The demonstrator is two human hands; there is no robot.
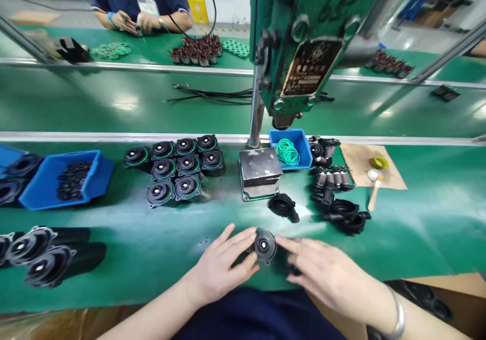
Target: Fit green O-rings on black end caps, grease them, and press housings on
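Observation:
Near the table's front edge, my left hand (230,261) grips a black round motor housing (265,246), fingers and thumb on its left side. Its open face points up, with a pale centre spot and a thin green line at the rim. My right hand (322,266) is on the other side, its index fingertip at the housing's right rim. Between that hand's thumb and lower fingers is a small black part (292,268), mostly hidden. Just beyond the hands lies a black pump cover (283,205) with a spout.
A green press (299,51) hangs over a metal block (260,165). Behind it, a blue bin (302,152) holds green rings (287,152). Several housings (188,163) stand left; black covers (347,213) and a brush (374,195) lie right. A co-worker (138,3) sits opposite.

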